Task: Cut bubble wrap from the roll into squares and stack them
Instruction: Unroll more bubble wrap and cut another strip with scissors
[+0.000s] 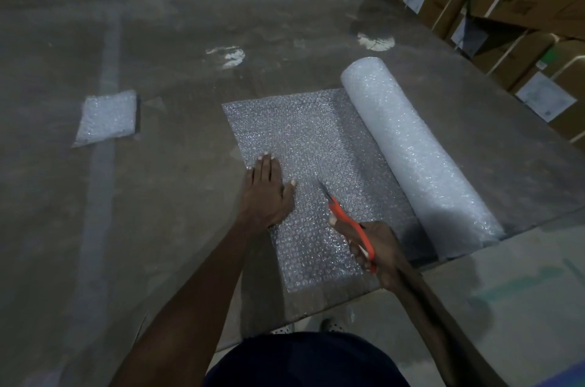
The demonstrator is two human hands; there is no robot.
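Way off left of the flat left hand [266, 193] sits a small stack [107, 117], right hand [376, 250] gripping scissors [343, 219] mid-sheet [316, 140], roll [418, 152] mostly uncut.

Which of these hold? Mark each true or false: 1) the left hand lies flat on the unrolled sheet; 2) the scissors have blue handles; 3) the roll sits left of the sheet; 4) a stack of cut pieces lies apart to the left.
1) True: the left hand presses flat on the unrolled sheet.
2) False: the scissors, held in the right hand, have orange handles.
3) False: the roll lies along the sheet's right side.
4) True: the stack of cut pieces lies apart on the table, far left.
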